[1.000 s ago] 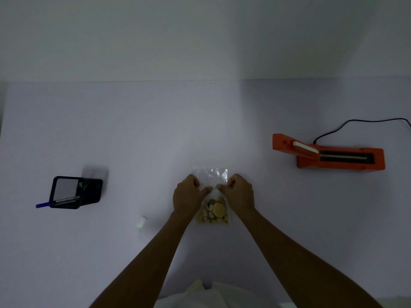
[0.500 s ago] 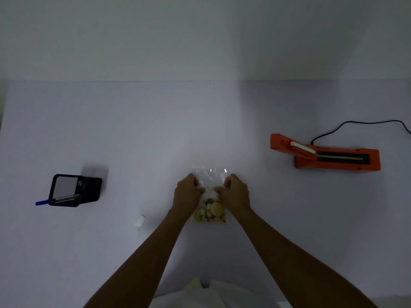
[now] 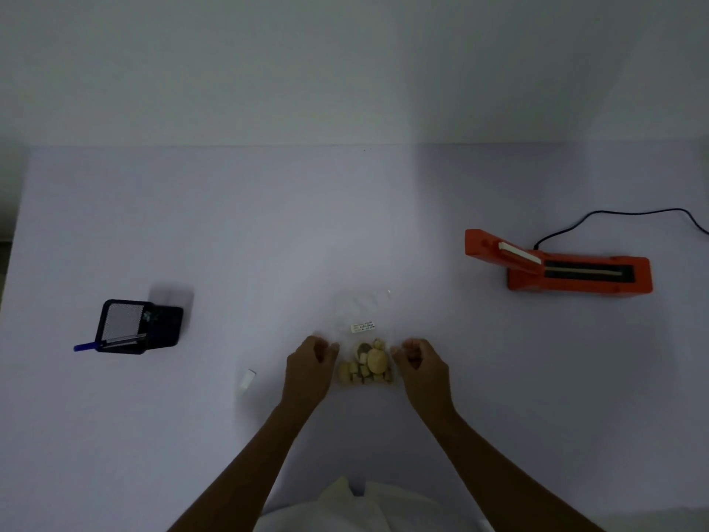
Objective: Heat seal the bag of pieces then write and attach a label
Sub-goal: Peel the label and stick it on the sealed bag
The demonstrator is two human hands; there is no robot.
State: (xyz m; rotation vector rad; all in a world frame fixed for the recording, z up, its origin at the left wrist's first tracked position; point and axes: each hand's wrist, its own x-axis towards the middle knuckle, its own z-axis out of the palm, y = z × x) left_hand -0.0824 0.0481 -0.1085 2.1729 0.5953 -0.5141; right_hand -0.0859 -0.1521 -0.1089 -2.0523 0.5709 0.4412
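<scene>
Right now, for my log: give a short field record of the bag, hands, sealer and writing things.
bag: clear, pale pieces inside, flat on the table
left hand: fingers curled at bag's left edge, grip unclear
right hand: fingers curled at bag's right edge, grip unclear
heat sealer: orange, far right, arm raised, nothing under it
pen holder: black mesh, far left, blue pen sticking out
white piece: small, left of left hand

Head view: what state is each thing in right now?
Bag: lying flat, pieces at its near end.
Sealer: arm raised, nothing in it.
Pen holder: tipped on its side.
Left hand: curled at bag's edge, grip unclear.
Right hand: same.
</scene>
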